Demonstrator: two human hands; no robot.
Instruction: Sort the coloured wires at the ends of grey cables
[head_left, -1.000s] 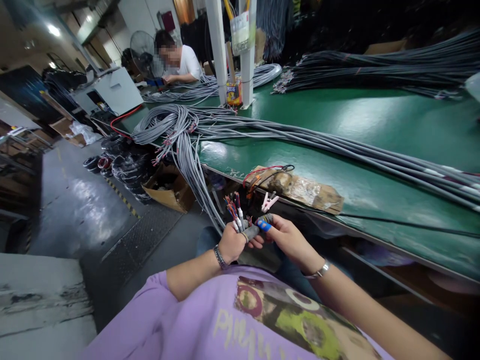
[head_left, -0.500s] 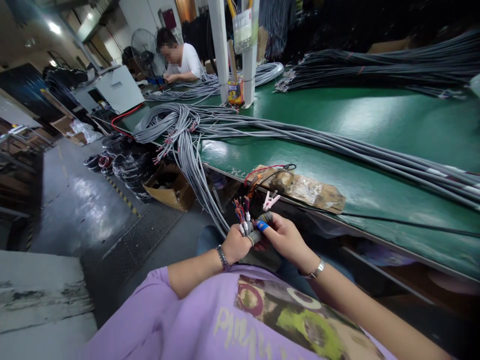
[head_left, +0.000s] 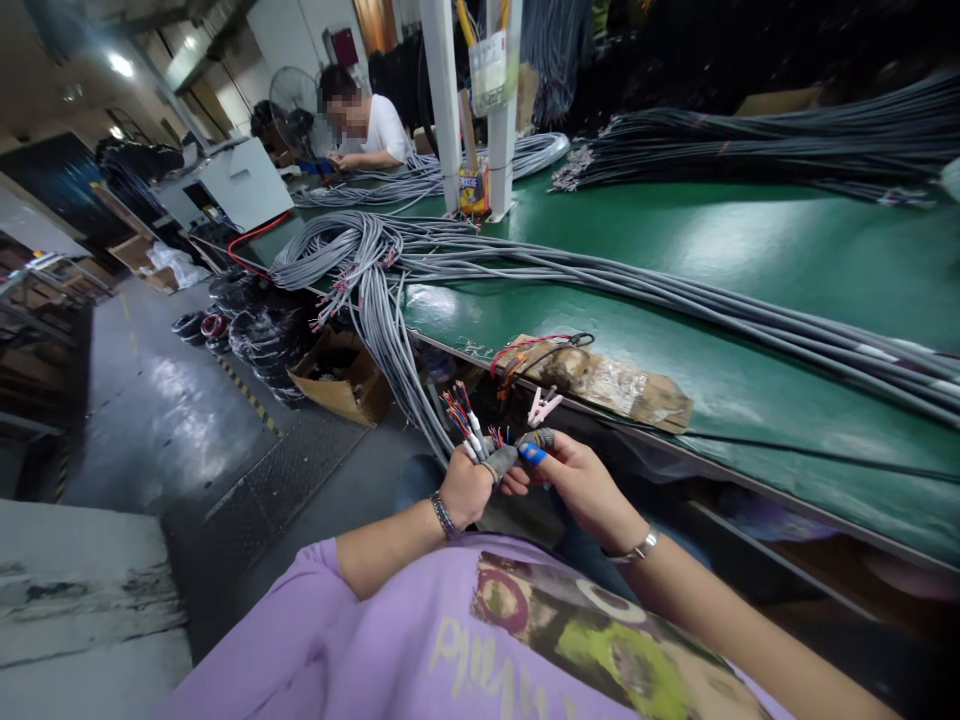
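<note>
My left hand (head_left: pixel 471 486) is closed around the ends of several grey cables (head_left: pixel 420 395), which run down to it from the bench. Stripped coloured wires (head_left: pixel 457 408), red, blue and orange, fan out above that fist, with white sleeves at their bases. A grey cover wraps the left thumb. Close against it, my right hand (head_left: pixel 574 475) has thumb and forefinger pinched at the wire ends; blue tape is around the thumb and a dark striped cover on the forefinger. Whatever sits in that pinch is too small to make out. A pink clip (head_left: pixel 543 406) is just beyond the right fingers.
Long grey cables lie across the green bench (head_left: pixel 600 320), and a coil (head_left: pixel 322 250) hangs over its edge. A taped cardboard piece (head_left: pixel 607 385) lies at the front edge. Across the bench a person (head_left: pixel 371 130) sits by a fan. An open carton (head_left: pixel 341 380) stands on the floor.
The wire bundle in my left hand has tilted and shifted slightly left. My right hand has drawn a little away from the left, its fingers still pinched.
</note>
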